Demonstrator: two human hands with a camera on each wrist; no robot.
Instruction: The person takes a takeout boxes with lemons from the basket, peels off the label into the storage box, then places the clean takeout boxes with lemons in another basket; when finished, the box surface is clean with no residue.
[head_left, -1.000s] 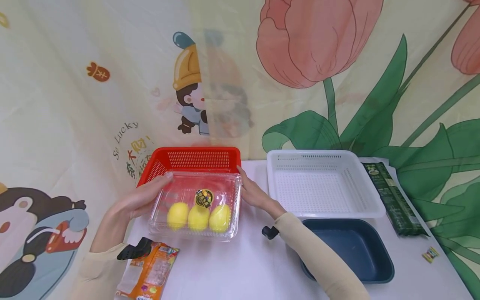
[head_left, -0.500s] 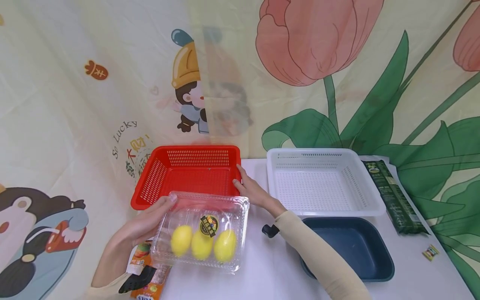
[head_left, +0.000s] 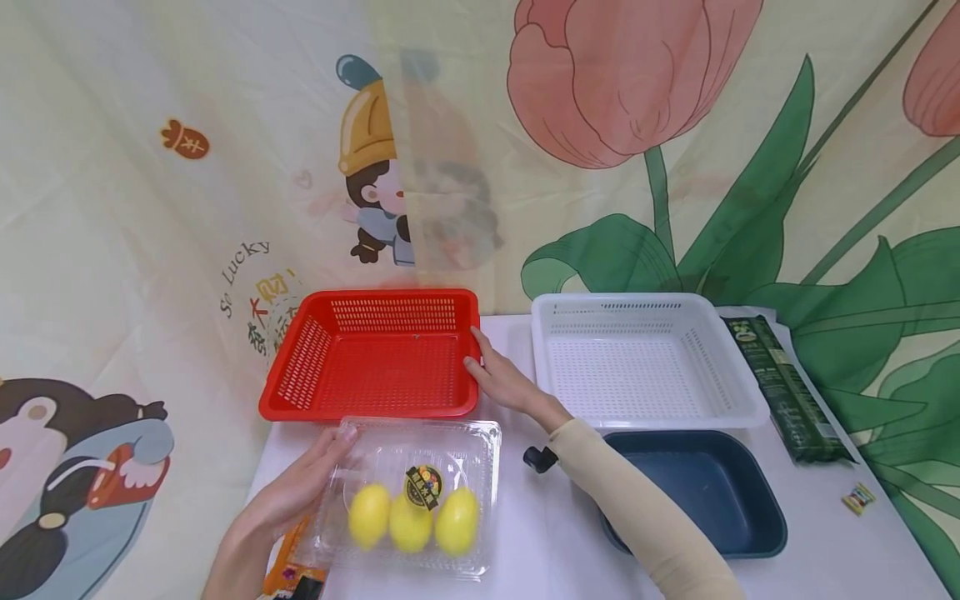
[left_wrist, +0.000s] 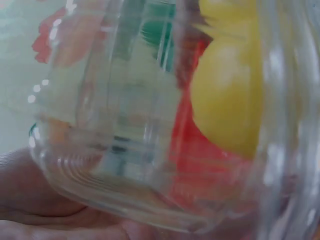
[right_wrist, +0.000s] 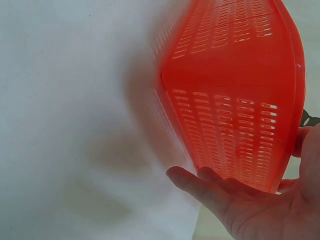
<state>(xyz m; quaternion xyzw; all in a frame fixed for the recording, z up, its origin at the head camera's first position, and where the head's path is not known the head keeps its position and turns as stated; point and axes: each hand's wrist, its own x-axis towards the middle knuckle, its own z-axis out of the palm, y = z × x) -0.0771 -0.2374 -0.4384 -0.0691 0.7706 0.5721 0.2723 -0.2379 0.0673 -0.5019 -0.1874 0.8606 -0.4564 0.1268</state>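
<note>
My left hand (head_left: 300,483) grips the left side of a clear plastic box (head_left: 420,442), its thumb on the box's upper edge. Three lemons (head_left: 410,525) lie in a row inside, under a round black sticker. The box is tilted and held in front of a red perforated basket (head_left: 390,367). My right hand (head_left: 506,375) holds that basket's right rim. In the right wrist view, fingers (right_wrist: 200,192) lie along the outer wall and the thumb goes over the rim. The left wrist view shows the box close up with a lemon (left_wrist: 227,95) in it.
To the right stand a white perforated basket (head_left: 637,379) and a dark blue basin (head_left: 705,500), partly behind the right sleeve. A green package (head_left: 787,387) and a small wrapped candy (head_left: 858,498) lie farther right. An orange packet (head_left: 288,562) is mostly hidden under the box.
The box of lemons has moved down and toward me, away from over the red basket, uncovering the basket's inside. The right hand stays at the basket's right rim.
</note>
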